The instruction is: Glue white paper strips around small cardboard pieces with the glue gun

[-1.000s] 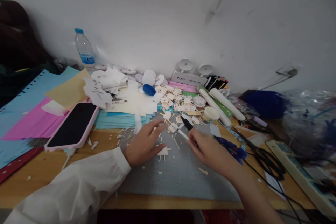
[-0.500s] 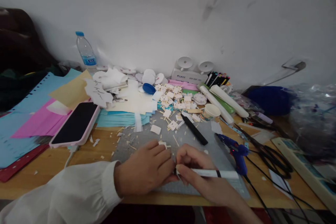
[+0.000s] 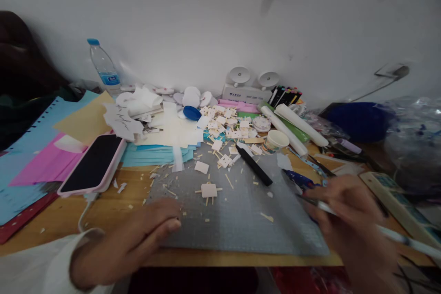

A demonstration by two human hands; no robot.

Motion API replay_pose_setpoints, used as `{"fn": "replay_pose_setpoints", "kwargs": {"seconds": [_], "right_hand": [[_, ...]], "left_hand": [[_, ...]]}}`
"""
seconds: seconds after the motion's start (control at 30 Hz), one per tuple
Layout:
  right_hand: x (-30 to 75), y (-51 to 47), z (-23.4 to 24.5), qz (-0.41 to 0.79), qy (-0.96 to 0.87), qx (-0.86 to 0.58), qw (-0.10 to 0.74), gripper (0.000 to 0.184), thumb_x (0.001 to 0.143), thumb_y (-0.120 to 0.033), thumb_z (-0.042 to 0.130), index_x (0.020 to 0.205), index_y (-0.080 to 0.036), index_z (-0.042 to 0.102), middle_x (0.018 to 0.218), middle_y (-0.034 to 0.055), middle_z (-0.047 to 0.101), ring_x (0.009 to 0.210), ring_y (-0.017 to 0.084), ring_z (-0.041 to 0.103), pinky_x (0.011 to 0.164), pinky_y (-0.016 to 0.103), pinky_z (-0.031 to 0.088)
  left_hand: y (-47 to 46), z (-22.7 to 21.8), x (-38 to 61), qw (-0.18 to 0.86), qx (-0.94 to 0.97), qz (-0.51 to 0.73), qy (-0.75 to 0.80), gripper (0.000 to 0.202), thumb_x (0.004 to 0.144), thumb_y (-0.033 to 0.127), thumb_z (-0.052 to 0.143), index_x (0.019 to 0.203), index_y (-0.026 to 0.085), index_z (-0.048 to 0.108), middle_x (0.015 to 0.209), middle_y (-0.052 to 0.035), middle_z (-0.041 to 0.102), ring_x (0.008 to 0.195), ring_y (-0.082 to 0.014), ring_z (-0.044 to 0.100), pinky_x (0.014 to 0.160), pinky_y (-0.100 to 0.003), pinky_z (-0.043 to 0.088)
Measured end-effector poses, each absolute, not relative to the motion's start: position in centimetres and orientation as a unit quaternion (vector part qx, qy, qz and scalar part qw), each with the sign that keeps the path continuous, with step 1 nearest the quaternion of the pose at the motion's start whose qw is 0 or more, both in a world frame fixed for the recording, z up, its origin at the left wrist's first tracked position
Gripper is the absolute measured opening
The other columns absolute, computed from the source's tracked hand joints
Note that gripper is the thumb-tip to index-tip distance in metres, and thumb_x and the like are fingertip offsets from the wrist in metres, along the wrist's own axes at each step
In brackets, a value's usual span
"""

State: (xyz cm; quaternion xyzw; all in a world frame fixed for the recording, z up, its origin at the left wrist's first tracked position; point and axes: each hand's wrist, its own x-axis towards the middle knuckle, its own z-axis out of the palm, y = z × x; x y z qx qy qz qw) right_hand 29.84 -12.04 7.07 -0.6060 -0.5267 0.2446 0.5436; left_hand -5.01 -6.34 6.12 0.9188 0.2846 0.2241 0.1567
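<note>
My left hand (image 3: pixel 138 234) lies over the left front of the grey cutting mat (image 3: pixel 241 225), fingers stretched and holding nothing. My right hand (image 3: pixel 354 220), smeared by motion, is closed on a white pen (image 3: pixel 403 237) with a dark tip, by the mat's right edge. Just beyond that hand is a blue glue gun (image 3: pixel 298 179), partly covered by it. Between the hands a small white square with thin wooden sticks (image 3: pixel 208 190) lies on the mat. Behind it are a plain white square (image 3: pixel 201 167) and a black pen-like tool (image 3: pixel 255 165).
A heap of small white pieces (image 3: pixel 223 121) with sticks lies at the back, near a paper cup (image 3: pixel 276 140) and white rolls (image 3: pixel 301 124). On the left are a phone (image 3: pixel 93 163), coloured paper (image 3: pixel 44 161) and a water bottle (image 3: pixel 104 66). A power strip (image 3: pixel 396 206) lies right.
My hands have parted: the left has drawn back leftward and opened, while the right has swung right with the white pen. The square with sticks is now uncovered.
</note>
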Motion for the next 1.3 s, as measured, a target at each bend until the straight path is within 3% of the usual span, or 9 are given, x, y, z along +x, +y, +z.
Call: {"fn": "replay_pose_setpoints", "kwargs": {"seconds": [0.1,0.2,0.27,0.37,0.47,0.63,0.83,1.3], "right_hand": [[27.6,-9.0,5.5,0.432,-0.537,-0.504,0.521,0.016,0.086,-0.042,0.056,0.091,-0.027,0.053,0.058,-0.0022,0.052,0.048,0.014,0.046,0.044,0.027,0.033],[24.1,-5.5,3.7,0.457,-0.536,-0.477,0.526,0.017,0.083,-0.037,0.061,0.092,-0.024,0.055,0.073,-0.0018,0.056,0.057,0.011,0.048,0.05,0.024,0.036],[22.1,-3.5,2.5,0.46,-0.521,-0.476,0.539,0.018,0.08,-0.037,0.063,0.08,-0.022,0.054,0.065,-0.0051,0.05,0.053,0.009,0.042,0.047,0.021,0.033],[20.1,-1.6,0.6,0.493,-0.482,-0.491,0.533,0.029,0.078,-0.042,0.063,0.068,-0.022,0.045,0.053,-0.0095,0.039,0.042,0.007,0.03,0.04,0.02,0.025],[18.9,-1.0,-1.0,0.498,-0.467,-0.512,0.521,0.033,0.075,-0.044,0.065,0.067,-0.023,0.04,0.049,-0.0111,0.036,0.039,0.007,0.026,0.038,0.02,0.023],[18.3,-1.6,-2.1,0.453,-0.471,-0.561,0.508,0.038,0.073,-0.035,0.066,0.055,-0.022,0.035,0.048,-0.0094,0.035,0.047,0.008,0.031,0.046,0.021,0.028],[18.2,-2.2,-2.4,0.359,-0.536,-0.612,0.458,0.032,0.073,-0.021,0.056,0.054,-0.023,0.031,0.048,-0.0088,0.033,0.046,0.009,0.031,0.046,0.022,0.029],[17.7,-2.9,-2.9,0.294,-0.597,-0.628,0.403,0.032,0.074,-0.017,0.055,0.053,-0.022,0.031,0.048,-0.0083,0.034,0.046,0.009,0.034,0.046,0.022,0.031]], "left_hand": [[-7.3,5.3,-2.4,0.203,0.925,0.169,0.274,0.022,0.095,0.028,0.036,0.108,0.022,0.054,0.103,-0.0047,0.066,0.09,-0.0181,0.062,0.074,-0.028,0.053],[-8.3,3.5,1.1,0.162,0.945,0.115,0.26,0.041,0.08,0.053,0.058,0.098,0.015,0.058,0.118,-0.0158,0.06,0.106,-0.0312,0.057,0.088,-0.045,0.049],[-8.6,1.7,2.7,0.111,0.952,0.106,0.263,0.059,0.069,0.066,0.062,0.092,0.011,0.06,0.125,-0.0238,0.055,0.119,-0.0394,0.049,0.097,-0.052,0.041],[-8.7,-0.6,3.8,0.06,0.953,0.087,0.284,0.076,0.061,0.075,0.059,0.093,0.007,0.061,0.135,-0.0309,0.044,0.13,-0.0439,0.036,0.104,-0.053,0.033],[-8.6,-1.6,4.2,0.041,0.953,0.078,0.288,0.079,0.062,0.075,0.056,0.095,0.004,0.062,0.136,-0.0333,0.043,0.13,-0.0458,0.035,0.106,-0.052,0.029],[-8.3,-1.6,4.7,0.022,0.957,0.089,0.274,0.078,0.063,0.074,0.053,0.097,0.004,0.064,0.127,-0.0322,0.053,0.124,-0.0456,0.044,0.104,-0.051,0.029],[-8.4,-2.2,4.8,0.039,0.954,0.121,0.272,0.069,0.066,0.069,0.055,0.097,0.008,0.064,0.124,-0.0281,0.058,0.121,-0.0451,0.046,0.106,-0.053,0.021],[-8.5,-2.5,4.9,0.058,0.956,0.117,0.263,0.06,0.068,0.066,0.058,0.092,0.011,0.061,0.123,-0.0271,0.058,0.119,-0.0444,0.049,0.107,-0.056,0.021]]}}
